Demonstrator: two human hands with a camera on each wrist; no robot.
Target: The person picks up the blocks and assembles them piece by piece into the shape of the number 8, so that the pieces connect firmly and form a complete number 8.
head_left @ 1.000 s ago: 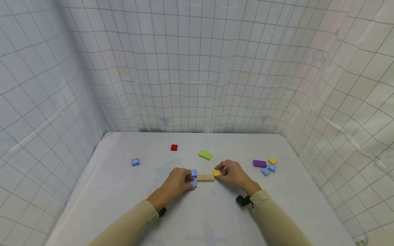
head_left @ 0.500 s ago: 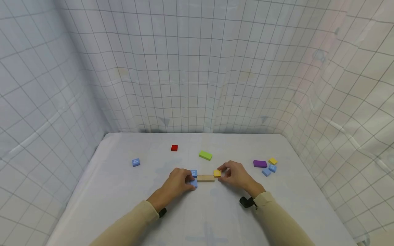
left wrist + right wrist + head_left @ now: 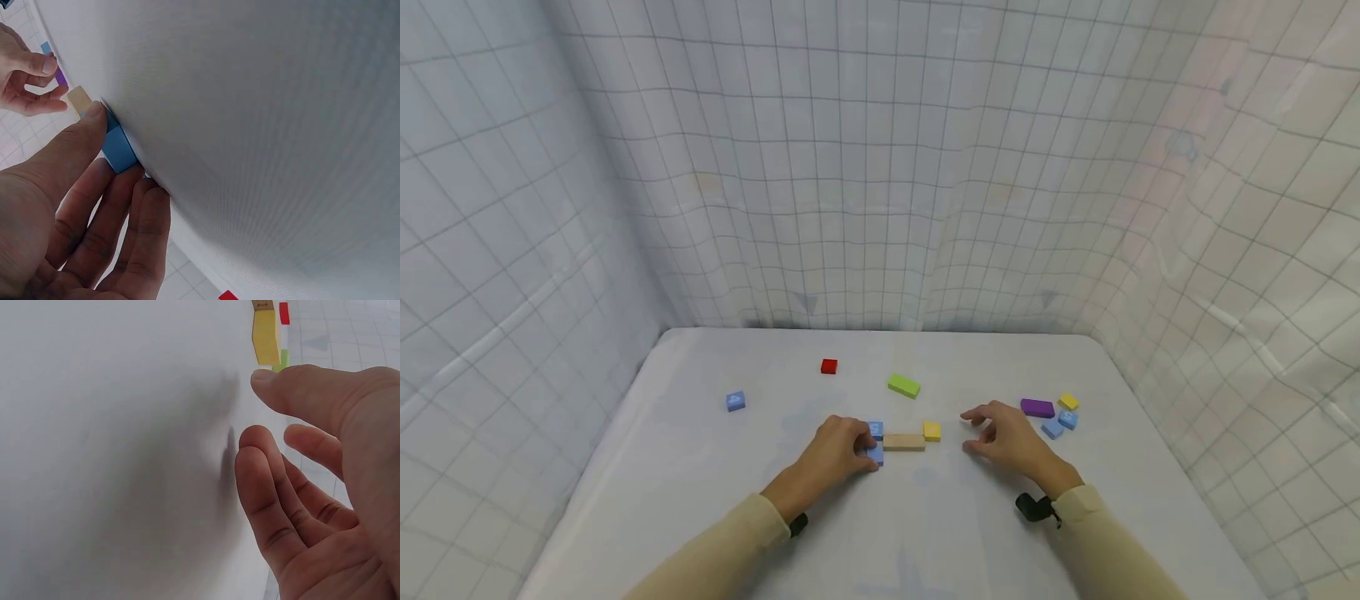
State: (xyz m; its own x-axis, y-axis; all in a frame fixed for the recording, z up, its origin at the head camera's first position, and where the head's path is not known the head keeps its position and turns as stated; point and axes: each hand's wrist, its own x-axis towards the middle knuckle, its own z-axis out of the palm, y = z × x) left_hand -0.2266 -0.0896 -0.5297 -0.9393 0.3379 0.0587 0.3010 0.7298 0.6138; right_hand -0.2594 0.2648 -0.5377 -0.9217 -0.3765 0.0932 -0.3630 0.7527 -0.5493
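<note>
My left hand [image 3: 831,452] pinches a pair of blue blocks, thumb at the near side and fingers at the far side. A white mark shows on the far blue block [image 3: 876,430]; the near blue block [image 3: 876,457] is partly covered by my fingers. Against their right side lies a long wooden block [image 3: 904,442]. At its right end sits a yellow block [image 3: 932,432], also visible in the right wrist view as a yellow block [image 3: 266,337]. My right hand [image 3: 1009,440] hovers right of it, fingers apart and holding nothing.
Farther back lie a lime green block [image 3: 904,386] and a red block [image 3: 829,367]. A numbered blue block [image 3: 735,401] is at the left. On the right are a purple block [image 3: 1037,408], a small yellow block [image 3: 1069,402] and two blue blocks [image 3: 1067,420].
My right hand has let go of the yellow block and drawn away to the right. The yellow block stays by the wooden block's end. My left hand keeps its hold.
</note>
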